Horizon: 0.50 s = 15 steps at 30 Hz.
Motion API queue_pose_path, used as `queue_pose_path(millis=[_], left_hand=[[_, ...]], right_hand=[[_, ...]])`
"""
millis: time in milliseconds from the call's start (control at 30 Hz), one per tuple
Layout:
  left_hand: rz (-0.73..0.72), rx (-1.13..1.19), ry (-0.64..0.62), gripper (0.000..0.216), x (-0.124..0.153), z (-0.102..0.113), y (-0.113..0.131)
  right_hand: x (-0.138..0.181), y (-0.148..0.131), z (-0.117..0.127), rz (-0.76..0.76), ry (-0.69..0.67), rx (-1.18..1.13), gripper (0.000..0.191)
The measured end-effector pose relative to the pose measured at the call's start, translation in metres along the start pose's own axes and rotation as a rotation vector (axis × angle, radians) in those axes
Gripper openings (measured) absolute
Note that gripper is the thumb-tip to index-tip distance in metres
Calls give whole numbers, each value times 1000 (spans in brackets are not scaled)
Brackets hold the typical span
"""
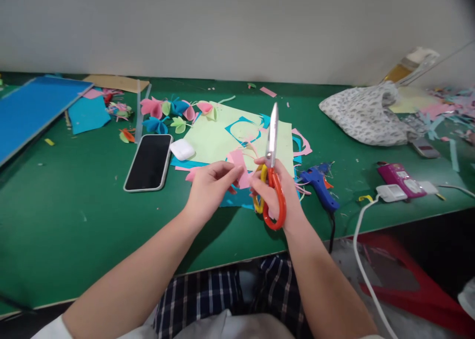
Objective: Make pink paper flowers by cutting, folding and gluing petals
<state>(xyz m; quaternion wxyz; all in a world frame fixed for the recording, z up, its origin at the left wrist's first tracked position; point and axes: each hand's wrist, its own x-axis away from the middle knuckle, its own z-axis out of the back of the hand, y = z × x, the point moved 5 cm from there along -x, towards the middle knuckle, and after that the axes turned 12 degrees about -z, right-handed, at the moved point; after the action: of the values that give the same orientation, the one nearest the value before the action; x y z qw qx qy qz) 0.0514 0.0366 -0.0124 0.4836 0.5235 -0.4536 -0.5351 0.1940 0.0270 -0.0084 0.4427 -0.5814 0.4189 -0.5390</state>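
A small piece of pink paper (240, 168) is pinched between the thumb and fingers of my left hand (214, 183). My right hand (284, 190) is closed around a pair of scissors (272, 136), with red and yellow handles and the blades pointing up and away from me. Its fingertips also reach the right edge of the pink paper. Beneath both hands lie a pale green sheet (211, 141) and blue paper (237, 199) with cut-out holes and pink offcuts.
Folded paper flowers (180, 110) sit behind a phone (149, 162) and a white earbud case (182, 149). A blue glue gun (321, 185) lies right of the paper, near a patterned cloth bag (365, 114) and a magenta power strip (401, 179). A blue board (33, 109) is far left.
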Motion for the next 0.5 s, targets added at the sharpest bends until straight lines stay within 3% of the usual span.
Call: queue_pose_path(millis=[133, 200, 300, 367, 500], left_hand=[[6, -23, 27, 18, -3, 4, 1], [27, -22, -40, 20, -2, 0, -1], [41, -6, -291, 24, 6, -18, -6], [-25, -23, -467, 24, 14, -32, -5], [-117, -49, -576, 22, 21, -46, -7]], right_hand=[[8, -5, 32, 201, 271, -27, 33], [11, -7, 46, 272, 342, -59, 33], [9, -7, 57, 337, 322, -134, 32], [5, -6, 60, 336, 299, -166, 34], [0, -2, 58, 289, 281, -191, 40]])
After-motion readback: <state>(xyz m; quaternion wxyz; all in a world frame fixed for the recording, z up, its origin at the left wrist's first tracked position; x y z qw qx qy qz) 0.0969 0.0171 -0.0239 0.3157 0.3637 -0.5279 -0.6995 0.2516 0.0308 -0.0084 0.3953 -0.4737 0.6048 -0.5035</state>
